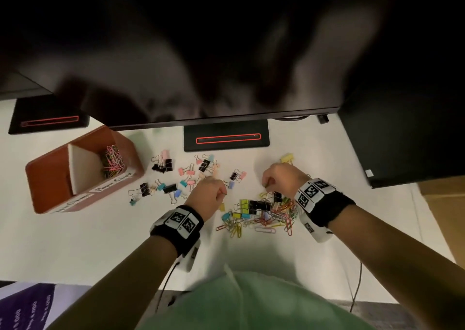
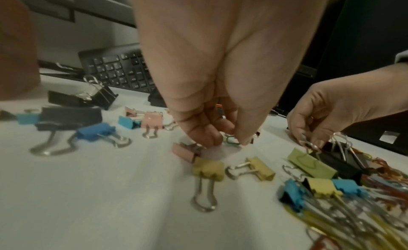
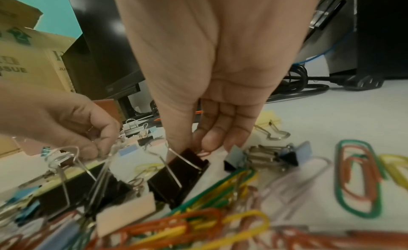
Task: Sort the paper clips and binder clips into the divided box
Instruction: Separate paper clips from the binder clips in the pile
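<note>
The divided box [image 1: 50, 179] sits at the left of the head view on the white bench [image 1: 75, 241]; its upper compartment already holds a small heap of paper clips [image 1: 112, 161], while the lower compartment, as far as can be seen, holds nothing yet. So the sorting looks only begun. A spread of binder clips [image 1: 176, 176] lies in the middle of the frame, just right of the box, and a mixed pile of paper clips and binder clips [image 1: 261, 216] lies lower right of centre, between the two wrists. The left hand [image 1: 210, 194] is down at the bench with its fingers [image 2: 205, 131] curled together, pinching the wire handle of a small binder clip [image 2: 232, 140]. The right hand [image 1: 279, 179] is also curled, its fingers [image 3: 212, 138] closed on the wire handle of a black binder clip [image 3: 183, 177] at the upper edge of the pile. Nearly all the binder clips and most paper clips remain to be moved.
</note>
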`<state>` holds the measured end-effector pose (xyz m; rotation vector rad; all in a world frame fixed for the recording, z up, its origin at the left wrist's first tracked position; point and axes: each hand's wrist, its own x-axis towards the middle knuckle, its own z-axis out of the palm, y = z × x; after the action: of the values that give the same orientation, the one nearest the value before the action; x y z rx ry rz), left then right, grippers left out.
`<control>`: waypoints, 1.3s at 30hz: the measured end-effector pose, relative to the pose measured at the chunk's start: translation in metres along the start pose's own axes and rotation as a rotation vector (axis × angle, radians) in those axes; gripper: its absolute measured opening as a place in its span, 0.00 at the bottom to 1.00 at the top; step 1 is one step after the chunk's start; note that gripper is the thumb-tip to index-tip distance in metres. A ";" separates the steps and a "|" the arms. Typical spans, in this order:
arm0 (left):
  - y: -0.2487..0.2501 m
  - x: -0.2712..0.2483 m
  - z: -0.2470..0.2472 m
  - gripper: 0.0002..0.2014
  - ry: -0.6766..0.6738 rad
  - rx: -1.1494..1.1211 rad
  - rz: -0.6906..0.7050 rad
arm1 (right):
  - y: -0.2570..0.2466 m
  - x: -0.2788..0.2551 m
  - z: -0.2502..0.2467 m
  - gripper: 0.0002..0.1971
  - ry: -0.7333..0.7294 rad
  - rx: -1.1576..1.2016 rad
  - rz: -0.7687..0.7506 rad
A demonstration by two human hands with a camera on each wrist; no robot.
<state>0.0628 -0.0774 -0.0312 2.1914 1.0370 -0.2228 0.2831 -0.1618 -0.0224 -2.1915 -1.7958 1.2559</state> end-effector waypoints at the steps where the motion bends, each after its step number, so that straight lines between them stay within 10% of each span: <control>1: -0.002 -0.003 -0.003 0.04 0.006 -0.002 0.035 | 0.000 0.000 0.000 0.07 0.016 -0.017 -0.012; 9: 0.006 -0.041 -0.001 0.09 -0.129 -0.093 0.301 | 0.001 0.001 -0.004 0.09 0.018 -0.012 -0.011; 15: 0.029 -0.026 0.016 0.22 -0.155 -0.046 0.216 | 0.002 0.001 -0.002 0.10 0.070 -0.032 -0.011; 21: 0.025 -0.021 0.007 0.12 0.061 -0.120 0.206 | 0.000 0.003 0.001 0.11 0.139 0.008 -0.006; 25: 0.012 -0.043 0.017 0.06 -0.073 -0.074 0.272 | -0.008 0.006 0.004 0.12 0.100 -0.061 -0.015; 39: -0.016 -0.067 0.033 0.07 0.025 -0.227 -0.074 | -0.012 0.010 -0.005 0.08 0.059 0.003 0.000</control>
<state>0.0103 -0.1331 -0.0357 1.9590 1.1023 -0.1059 0.2768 -0.1478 -0.0186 -2.2025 -1.7709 1.1799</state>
